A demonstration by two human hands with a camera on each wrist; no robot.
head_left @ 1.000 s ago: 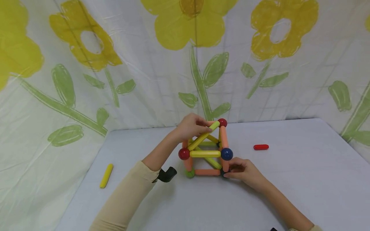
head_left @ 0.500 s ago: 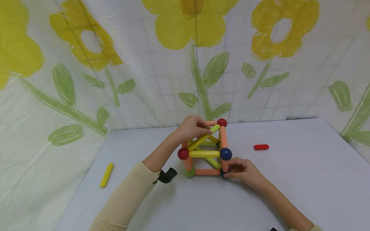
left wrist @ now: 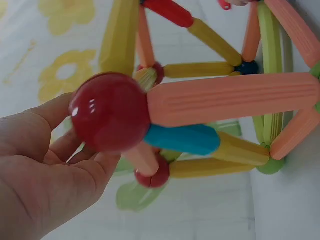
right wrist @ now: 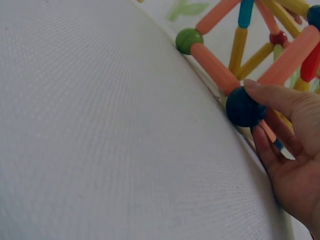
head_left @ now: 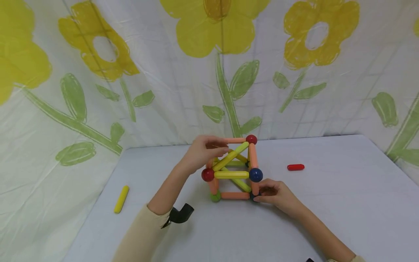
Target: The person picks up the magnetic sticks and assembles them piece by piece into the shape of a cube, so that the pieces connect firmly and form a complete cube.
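Note:
A cube frame of magnetic sticks and balls stands on the table in the head view, with a yellow front stick [head_left: 231,175] and a yellow-green diagonal stick [head_left: 230,156] across its top. My left hand [head_left: 203,153] hovers at the top left of the frame, apart from the diagonal. In the left wrist view its fingers extend behind a red ball [left wrist: 110,112]; whether they touch it I cannot tell. At the lower right corner my right hand [head_left: 278,198] pinches a dark blue ball [right wrist: 245,106], thumb above and fingers below. Some far sticks are hidden.
One loose yellow stick [head_left: 121,199] lies on the white table [head_left: 229,233] at the left. To the right lies a short red stick [head_left: 295,167]. Behind the table hangs a white curtain [head_left: 183,94] with yellow flowers.
My left hand has let go of the diagonal stick on top and moved left. The frame and my right hand have stayed in place.

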